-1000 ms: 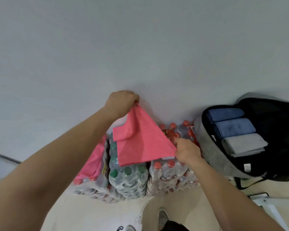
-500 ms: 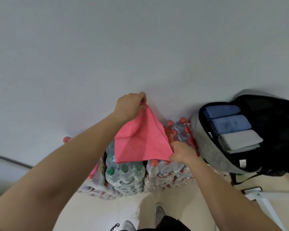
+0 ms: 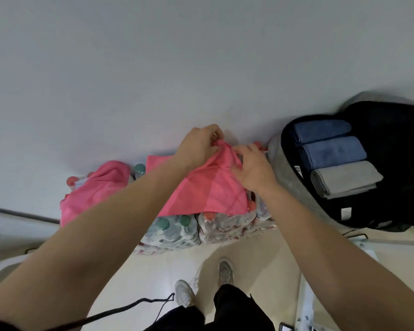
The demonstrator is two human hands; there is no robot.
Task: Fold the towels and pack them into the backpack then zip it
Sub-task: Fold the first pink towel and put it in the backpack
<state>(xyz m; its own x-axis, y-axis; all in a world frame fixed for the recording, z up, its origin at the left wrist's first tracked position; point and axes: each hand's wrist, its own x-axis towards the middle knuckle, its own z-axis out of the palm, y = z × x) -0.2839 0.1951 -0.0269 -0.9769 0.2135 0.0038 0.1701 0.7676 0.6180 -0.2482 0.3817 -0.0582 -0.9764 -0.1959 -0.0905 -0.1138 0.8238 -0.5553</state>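
Three folded towels point(image 3: 332, 158) sit in your open backpack point(image 3: 287, 177). Your left hand point(image 3: 198, 146) and right hand point(image 3: 253, 168) bring the pink towel point(image 3: 213, 189) together, fingers point(image 3: 215, 132) pinching its top corners above the bottle packs point(image 3: 177, 230). A second pink towel point(image 3: 96, 189) lies unfolded alongside, and zipping comes last.

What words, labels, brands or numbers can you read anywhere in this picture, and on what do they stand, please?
No text here can be read.
White label inside the backpack: dark print, too small and blurred to read.
White tag lower in the backpack: no legible marks.
Plastic wrap of the bottle packs: red print, too blurred to read.
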